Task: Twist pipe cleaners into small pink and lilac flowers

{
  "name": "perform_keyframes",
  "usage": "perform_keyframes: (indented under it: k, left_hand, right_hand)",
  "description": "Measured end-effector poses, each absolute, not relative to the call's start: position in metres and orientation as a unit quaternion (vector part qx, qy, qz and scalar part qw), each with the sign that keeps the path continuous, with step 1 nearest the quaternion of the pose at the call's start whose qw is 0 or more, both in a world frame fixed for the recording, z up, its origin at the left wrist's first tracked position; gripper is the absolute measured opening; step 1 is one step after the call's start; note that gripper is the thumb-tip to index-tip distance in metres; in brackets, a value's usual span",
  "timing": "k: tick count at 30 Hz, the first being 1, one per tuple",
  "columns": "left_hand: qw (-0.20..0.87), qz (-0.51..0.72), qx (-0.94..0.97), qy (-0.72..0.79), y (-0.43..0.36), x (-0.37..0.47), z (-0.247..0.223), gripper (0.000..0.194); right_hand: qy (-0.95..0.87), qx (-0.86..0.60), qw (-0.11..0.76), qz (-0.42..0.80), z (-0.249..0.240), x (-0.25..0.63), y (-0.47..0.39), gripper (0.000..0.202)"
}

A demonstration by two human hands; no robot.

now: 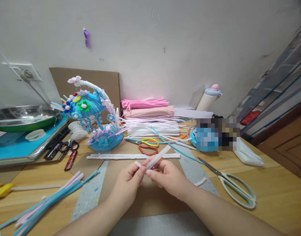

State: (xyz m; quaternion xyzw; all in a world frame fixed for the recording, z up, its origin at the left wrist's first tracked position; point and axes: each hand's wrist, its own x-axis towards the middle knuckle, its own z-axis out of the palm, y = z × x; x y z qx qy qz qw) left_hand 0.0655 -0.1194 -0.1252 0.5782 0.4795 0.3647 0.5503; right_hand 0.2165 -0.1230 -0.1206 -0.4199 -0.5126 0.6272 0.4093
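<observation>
In the middle of the head view, my left hand [130,178] and my right hand [166,175] meet above a brown cardboard sheet [150,205]. A short pale pink pipe cleaner piece [137,164] pokes out of my left hand's pinched fingers. Fingers of my right hand close on a translucent white stick [159,158], which slants up to the right. Its lower end meets my left fingertips, and the contact there is hidden. Just beyond the hands lie white pipe cleaners [111,157], side by side. Red-and-yellow handled scissors [148,149] rest behind them.
At the left stand a blue flower-covered pipe cleaner craft [103,139] and a metal bowl [27,116]. Pink and blue pipe cleaners [54,200] and a yellow-handled tool [1,191] lie nearer. Large scissors [235,188] lie right. Bundled white pipe cleaners [152,128] and a bottle [207,100] are behind.
</observation>
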Motion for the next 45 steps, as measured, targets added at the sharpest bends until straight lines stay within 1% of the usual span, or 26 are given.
perform_keyframes:
  k: [4,8,10,12,14,16,17,19,21,23,25,27,29,34,37,42,45]
  left_hand:
    - [0.530,0.373,0.583,0.490,-0.119,0.064,-0.128,0.033]
    - [0.554,0.355,0.580,0.481,-0.115,0.064,-0.131,0.036]
    - [0.575,0.340,0.582,0.464,-0.113,0.062,-0.127,0.038]
    - [0.600,0.310,0.595,0.435,-0.114,0.059,-0.118,0.040]
    - [0.628,0.259,0.619,0.394,-0.116,0.055,-0.107,0.041]
    - [0.644,0.195,0.655,0.344,-0.119,0.052,-0.097,0.038]
    - [0.633,0.160,0.687,0.318,-0.121,0.051,-0.094,0.035]
    - [0.566,0.114,0.762,0.293,-0.123,0.051,-0.092,0.029]
    - [0.479,0.117,0.807,0.327,-0.123,0.051,-0.096,0.025]
    - [0.435,0.153,0.797,0.391,-0.122,0.052,-0.102,0.021]
    - [0.435,0.181,0.771,0.429,-0.120,0.052,-0.108,0.020]
    - [0.455,0.200,0.748,0.440,-0.118,0.053,-0.111,0.020]
    - [0.486,0.221,0.717,0.448,-0.115,0.055,-0.114,0.022]
    - [0.617,0.245,0.589,0.461,-0.109,0.061,-0.121,0.036]
    - [0.684,0.253,0.515,0.450,-0.110,0.063,-0.120,0.038]
    - [0.757,0.254,0.434,0.417,-0.114,0.061,-0.114,0.042]
    - [0.782,0.246,0.408,0.402,-0.112,0.058,-0.111,0.039]
  right_hand:
    - [-0.539,-0.458,0.401,0.582,-0.122,0.213,-0.125,0.031]
    - [-0.560,-0.449,0.388,0.579,-0.122,0.214,-0.125,0.032]
    - [-0.576,-0.435,0.351,0.597,-0.119,0.219,-0.122,0.030]
    - [-0.598,-0.415,0.296,0.618,-0.116,0.229,-0.118,0.027]
    - [-0.619,-0.399,0.241,0.632,-0.112,0.240,-0.114,0.024]
    - [-0.629,-0.390,0.185,0.647,-0.108,0.248,-0.112,0.023]
    - [-0.632,-0.388,0.162,0.651,-0.106,0.251,-0.112,0.023]
    - [-0.640,-0.398,0.138,0.642,-0.103,0.251,-0.114,0.019]
    - [-0.654,-0.429,0.147,0.606,-0.100,0.247,-0.119,0.015]
    - [-0.668,-0.469,0.174,0.551,-0.097,0.241,-0.127,0.013]
    - [-0.705,-0.506,0.205,0.452,-0.094,0.234,-0.135,0.014]
    - [-0.769,-0.523,0.225,0.291,-0.093,0.229,-0.142,0.018]
    - [-0.795,-0.527,0.235,0.185,-0.093,0.226,-0.146,0.021]
    - [-0.792,-0.526,0.286,0.123,-0.100,0.224,-0.148,0.020]
    - [-0.795,-0.516,0.304,0.099,-0.105,0.223,-0.147,0.020]
    - [-0.817,-0.478,0.309,0.098,-0.111,0.222,-0.146,0.020]
    - [-0.817,-0.469,0.314,0.120,-0.112,0.222,-0.144,0.018]
